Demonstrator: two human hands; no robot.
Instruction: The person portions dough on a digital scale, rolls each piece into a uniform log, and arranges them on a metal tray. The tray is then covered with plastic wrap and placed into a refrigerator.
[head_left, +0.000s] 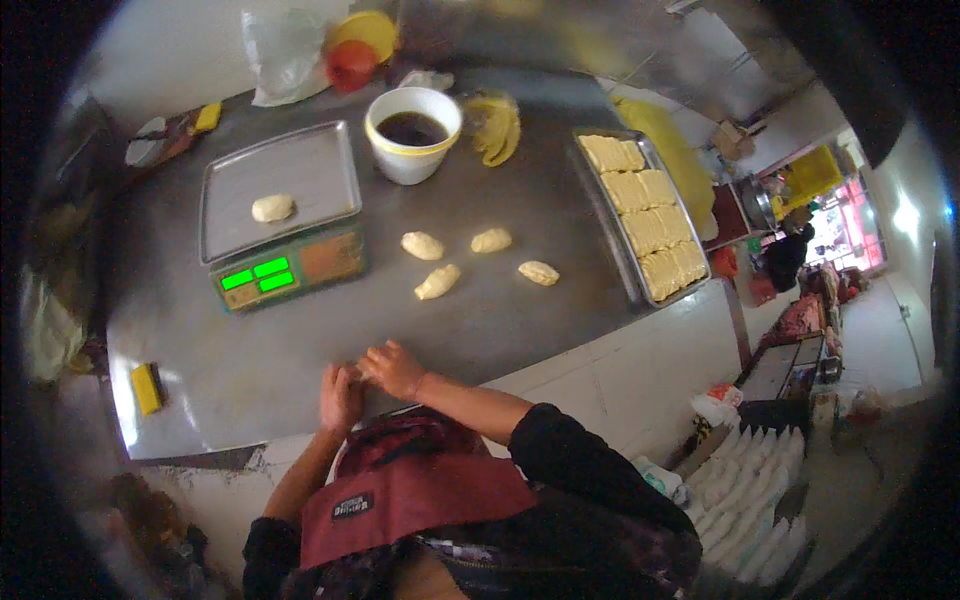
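Note:
My left hand (341, 396) and my right hand (393, 370) meet low over the front edge of a metal worktable (480, 330). Their fingertips pinch a small pale piece of dough (362, 372), mostly hidden by the fingers. Beyond them lie several shaped dough pieces: an oval one (422, 245), a pointed one (437, 282), another oval (491, 240) and a smaller one (538, 273) to the right. At the left stands a digital scale (330, 259) with lit green displays. A metal tray (300, 161) rests on it, bearing one dough lump (273, 208).
A white bucket of dark liquid (409, 161) stands behind the dough pieces, beside a clear bag with yellow contents (495, 131). At the right edge is a baking tray (634, 270) filled with rows of pale dough. A yellow-handled scraper (146, 389) lies at the left corner.

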